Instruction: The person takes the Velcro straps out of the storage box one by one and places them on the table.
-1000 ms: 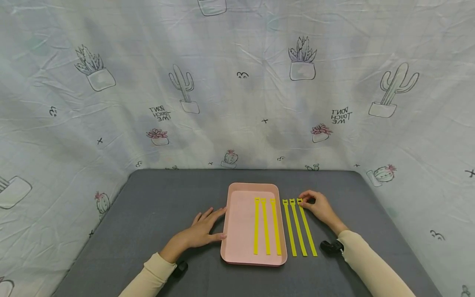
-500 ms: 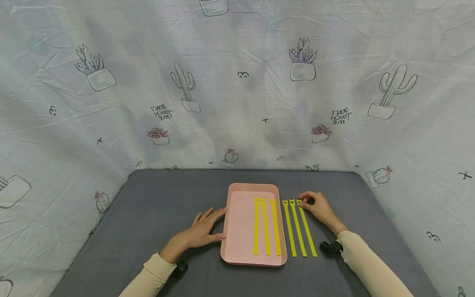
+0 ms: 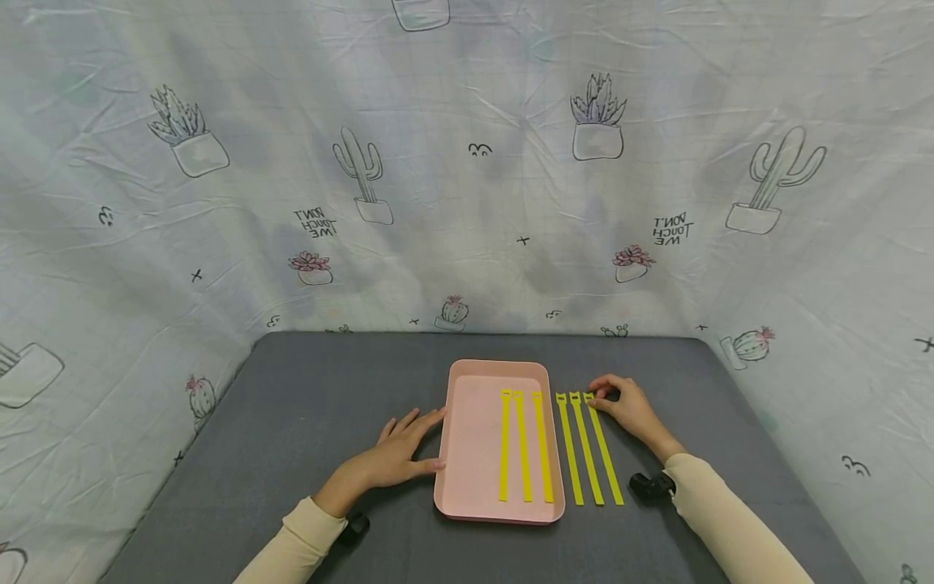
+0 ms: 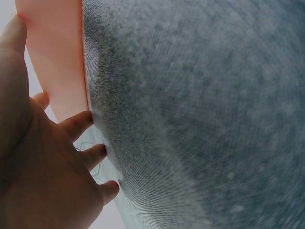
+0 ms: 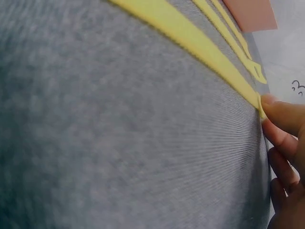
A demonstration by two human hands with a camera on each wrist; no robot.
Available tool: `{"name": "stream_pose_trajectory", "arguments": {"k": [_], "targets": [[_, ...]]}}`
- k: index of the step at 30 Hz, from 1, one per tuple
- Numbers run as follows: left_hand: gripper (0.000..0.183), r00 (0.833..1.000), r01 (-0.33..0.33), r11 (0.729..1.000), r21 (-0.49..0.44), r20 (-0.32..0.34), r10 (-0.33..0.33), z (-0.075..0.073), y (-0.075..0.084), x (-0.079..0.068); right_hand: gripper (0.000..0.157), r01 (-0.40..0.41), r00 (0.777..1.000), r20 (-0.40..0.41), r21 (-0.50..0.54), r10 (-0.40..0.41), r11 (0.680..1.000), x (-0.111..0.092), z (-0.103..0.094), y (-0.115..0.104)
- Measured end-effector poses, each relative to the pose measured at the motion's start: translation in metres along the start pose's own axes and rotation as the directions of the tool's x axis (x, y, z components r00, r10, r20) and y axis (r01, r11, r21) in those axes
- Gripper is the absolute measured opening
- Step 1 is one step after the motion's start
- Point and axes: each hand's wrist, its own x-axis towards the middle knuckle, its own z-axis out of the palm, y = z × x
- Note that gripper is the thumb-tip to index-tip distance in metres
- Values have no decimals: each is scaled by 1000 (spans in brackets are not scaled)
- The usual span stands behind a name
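A pink rectangular tray (image 3: 473, 446) lies on the grey table. My left hand (image 3: 390, 456), fingers spread, touches its left edge with fingertips and thumb. Three flat yellow cable ties with slotted heads lie along the tray's right half, the middle one (image 3: 523, 450) close to the left one (image 3: 503, 450). Beside the tray on the right, three more lie on the table in a slanted row. At the far end of the outermost cable tie (image 3: 606, 454), the thumb and forefinger of my right hand (image 3: 633, 412) pinch its head. The right wrist view shows that cable tie (image 5: 190, 43) flat on the cloth.
Behind the grey table (image 3: 350, 373) hangs a pale curtain (image 3: 467, 203) printed with cacti, which also falls along both sides. A black wrist camera (image 3: 652, 487) sits under the right wrist, and another (image 3: 354, 529) under the left.
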Motion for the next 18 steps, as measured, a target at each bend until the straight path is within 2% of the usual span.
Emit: {"name": "stream_pose_trajectory", "arguments": {"k": [6,13,18], "targets": [[84,1000,-1,1000,-5,0,1,-1,1,1,21,-3,1000,0,16,3,1000,1,-5,-1],[84,1000,17,1000,2,3,-17,-1,2,2,25,3,1000,26,88,-6,996,3,-15,-8],[84,1000,24,1000,-4,10,-24,-1,0,2,30,17,1000,20,73,-18,997,4,-17,-18]]}}
